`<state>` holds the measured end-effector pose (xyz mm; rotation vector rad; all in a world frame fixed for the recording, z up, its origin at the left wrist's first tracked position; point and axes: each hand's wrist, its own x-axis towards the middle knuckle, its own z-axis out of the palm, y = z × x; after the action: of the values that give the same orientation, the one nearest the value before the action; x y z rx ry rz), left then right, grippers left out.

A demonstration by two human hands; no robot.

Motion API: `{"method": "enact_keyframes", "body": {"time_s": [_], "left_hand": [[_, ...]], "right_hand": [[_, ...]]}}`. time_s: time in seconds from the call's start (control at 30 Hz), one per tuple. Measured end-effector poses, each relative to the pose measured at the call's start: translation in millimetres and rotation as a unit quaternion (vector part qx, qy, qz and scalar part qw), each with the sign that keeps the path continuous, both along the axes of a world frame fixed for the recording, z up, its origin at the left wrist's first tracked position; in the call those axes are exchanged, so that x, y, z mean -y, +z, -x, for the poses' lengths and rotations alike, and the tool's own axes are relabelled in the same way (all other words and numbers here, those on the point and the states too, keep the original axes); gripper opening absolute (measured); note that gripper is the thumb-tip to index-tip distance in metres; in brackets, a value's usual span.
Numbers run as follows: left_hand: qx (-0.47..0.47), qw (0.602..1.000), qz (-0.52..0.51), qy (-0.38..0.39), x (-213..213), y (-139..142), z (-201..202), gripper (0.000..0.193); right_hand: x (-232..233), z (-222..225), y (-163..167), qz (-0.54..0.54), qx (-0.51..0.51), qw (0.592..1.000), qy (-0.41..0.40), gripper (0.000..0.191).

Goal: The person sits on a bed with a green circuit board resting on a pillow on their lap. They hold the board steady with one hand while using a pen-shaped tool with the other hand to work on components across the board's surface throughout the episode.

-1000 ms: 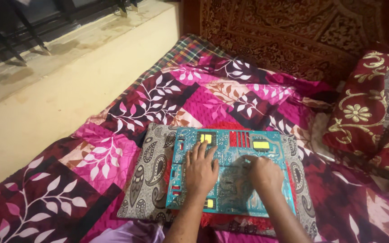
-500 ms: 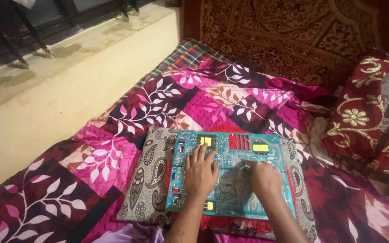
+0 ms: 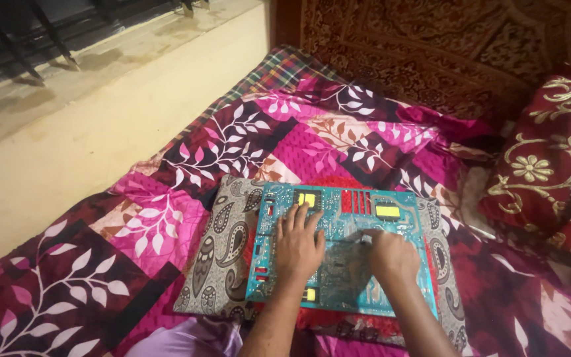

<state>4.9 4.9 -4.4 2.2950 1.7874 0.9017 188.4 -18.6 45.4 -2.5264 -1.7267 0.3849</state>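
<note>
Teal circuit board (image 3: 338, 254) on paisley cushion (image 3: 216, 254); left hand (image 3: 299, 244) flat, right hand (image 3: 394, 254) curled.

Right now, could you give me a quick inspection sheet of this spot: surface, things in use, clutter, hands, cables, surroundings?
Surface: bed quilt, pink and maroon with leaf print; grey paisley cushion on it.
Job's things: teal circuit board flat on the cushion, yellow and red parts near its far edge.
Clutter: nothing seen.
Hands: left hand spread flat on the board; right hand curled on it, grip unclear.
Cables: nothing seen.
Surroundings: red floral pillow at right, patterned headboard, pale ledge at left.
</note>
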Motion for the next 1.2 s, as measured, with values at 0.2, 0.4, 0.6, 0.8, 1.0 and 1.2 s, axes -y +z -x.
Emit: {"method": "enact_keyframes", "body": {"time_s": [0.2, 0.4, 0.6, 0.8, 1.0, 1.2], "left_hand": [[-0.003, 1.000, 0.007, 0.001, -1, 1, 0, 0.046], [-0.007, 1.000, -0.007, -0.002, 1, -1, 2, 0.046], [-0.017, 1.000, 0.001, -0.001, -1, 1, 3, 0.045], [-0.008, 1.000, 0.005, -0.003, 2, 4, 4, 0.045], [-0.009, 1.000, -0.002, 0.001, 1, 2, 4, 0.045], [-0.022, 1.000, 0.016, 0.003, 0, 5, 4, 0.046]], "right_hand": [[-11, 1, -4, -0.054, -0.009, 0.998, 0.006, 0.044], [7, 3, -5, -0.023, -0.007, 1.000, 0.009, 0.039], [-8, -3, -9, -0.077, 0.005, 0.996, 0.040, 0.038], [7, 1, -15, -0.065, -0.014, 0.997, 0.031, 0.035], [2, 2, -23, -0.047, 0.003, 0.999, 0.014, 0.034], [-12, 5, -18, -0.039, 0.005, 0.999, 0.001, 0.043]]}}
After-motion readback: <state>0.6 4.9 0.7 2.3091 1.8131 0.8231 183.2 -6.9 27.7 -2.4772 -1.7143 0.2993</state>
